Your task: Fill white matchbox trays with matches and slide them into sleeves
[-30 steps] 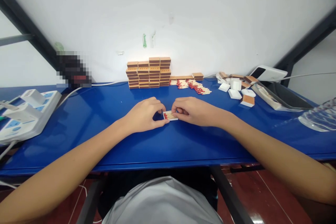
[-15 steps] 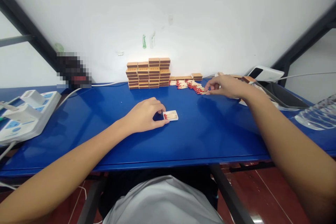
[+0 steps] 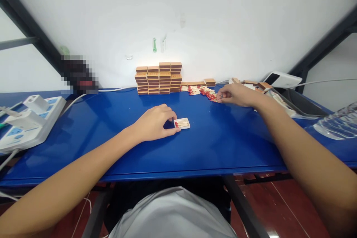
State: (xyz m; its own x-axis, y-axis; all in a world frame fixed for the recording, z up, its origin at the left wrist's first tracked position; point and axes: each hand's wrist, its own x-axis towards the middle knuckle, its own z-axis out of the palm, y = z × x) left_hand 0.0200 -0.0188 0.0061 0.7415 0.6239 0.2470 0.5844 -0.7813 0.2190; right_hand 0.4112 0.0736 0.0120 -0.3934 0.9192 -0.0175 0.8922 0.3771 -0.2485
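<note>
A small white matchbox tray (image 3: pixel 182 123) with red-tipped matches in it lies on the blue table (image 3: pixel 111 145). My left hand (image 3: pixel 154 122) curls against the tray's left end, thumb and fingers pinching it in place. My right hand (image 3: pixel 237 95) reaches out to the loose pile of matches (image 3: pixel 205 91) further back, its fingertips pinched together at the pile's right edge; whether matches are between them is too small to tell.
A stack of brown matchboxes (image 3: pixel 158 78) stands against the wall. White trays and brown sleeves (image 3: pixel 251 83) lie at the back right, beside a phone (image 3: pixel 281 79) and a dark tray (image 3: pixel 304 104). A power strip (image 3: pixel 25 122) sits at the left, clear plastic (image 3: pixel 337 124) at the right.
My right hand left the tray and went back-right to the match pile, where its fingers have closed. My left hand stayed at the tray.
</note>
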